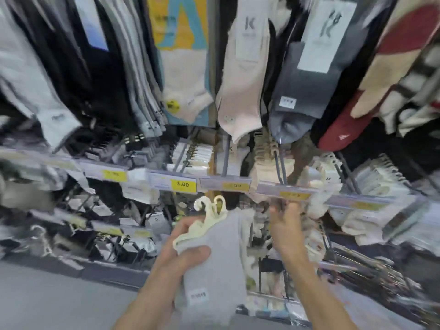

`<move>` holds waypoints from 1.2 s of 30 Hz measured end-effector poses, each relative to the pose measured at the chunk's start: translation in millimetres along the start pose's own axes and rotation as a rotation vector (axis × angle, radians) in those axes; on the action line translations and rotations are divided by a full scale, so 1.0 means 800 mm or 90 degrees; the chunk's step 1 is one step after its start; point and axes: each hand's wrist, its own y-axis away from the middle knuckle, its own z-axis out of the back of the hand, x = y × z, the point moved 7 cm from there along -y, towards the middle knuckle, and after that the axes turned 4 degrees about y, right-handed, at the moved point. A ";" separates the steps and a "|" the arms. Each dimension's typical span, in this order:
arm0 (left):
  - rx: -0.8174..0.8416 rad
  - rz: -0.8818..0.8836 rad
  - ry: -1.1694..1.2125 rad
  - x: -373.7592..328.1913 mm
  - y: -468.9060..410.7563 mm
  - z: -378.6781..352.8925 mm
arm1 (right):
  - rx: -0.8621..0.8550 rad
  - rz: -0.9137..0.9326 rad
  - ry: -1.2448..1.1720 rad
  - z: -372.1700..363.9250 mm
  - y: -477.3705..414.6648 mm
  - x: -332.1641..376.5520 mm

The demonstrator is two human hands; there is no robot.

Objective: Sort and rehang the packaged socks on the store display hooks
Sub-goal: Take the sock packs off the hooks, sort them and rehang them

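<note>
My left hand grips a bundle of grey socks with cream plastic hangers sticking up from the top. My right hand reaches up to the price rail, fingers near the tip of a grey display hook; blur hides whether it pinches anything. White fluffy socks hang just right of that hand. The whole view is motion-blurred.
Above hang rows of socks: white and black at left, pink, grey, red and cream at right. Yellow price tags line the rail. More packaged socks fill lower hooks on both sides. Grey floor lies at lower left.
</note>
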 end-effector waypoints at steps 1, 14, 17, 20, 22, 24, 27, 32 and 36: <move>0.018 -0.035 0.002 -0.038 0.009 -0.003 | 0.041 -0.029 -0.016 -0.005 0.031 0.002; 0.075 -0.479 -0.137 -0.451 0.126 -0.017 | 0.111 0.675 -0.091 0.018 0.307 0.489; 0.126 -0.567 -0.194 -0.523 0.137 0.000 | 0.111 0.733 -0.093 -0.007 0.331 0.563; 0.117 -0.657 -0.279 -0.595 0.143 0.036 | 0.049 0.774 -0.093 -0.041 0.342 0.620; 0.111 -0.679 -0.288 -0.637 0.129 0.070 | 0.026 0.788 -0.116 -0.073 0.340 0.651; 0.115 -0.621 -0.247 -0.666 0.102 0.105 | 0.019 0.797 -0.136 -0.106 0.335 0.675; 0.161 -0.496 -0.243 -0.697 0.067 0.122 | 0.002 0.810 -0.145 -0.145 0.326 0.704; 0.110 -0.547 -0.337 -0.732 0.022 0.180 | 0.042 0.782 -0.204 -0.180 0.293 0.745; 0.010 -0.443 -0.134 -0.748 -0.010 0.190 | 0.073 0.771 -0.166 -0.199 0.273 0.775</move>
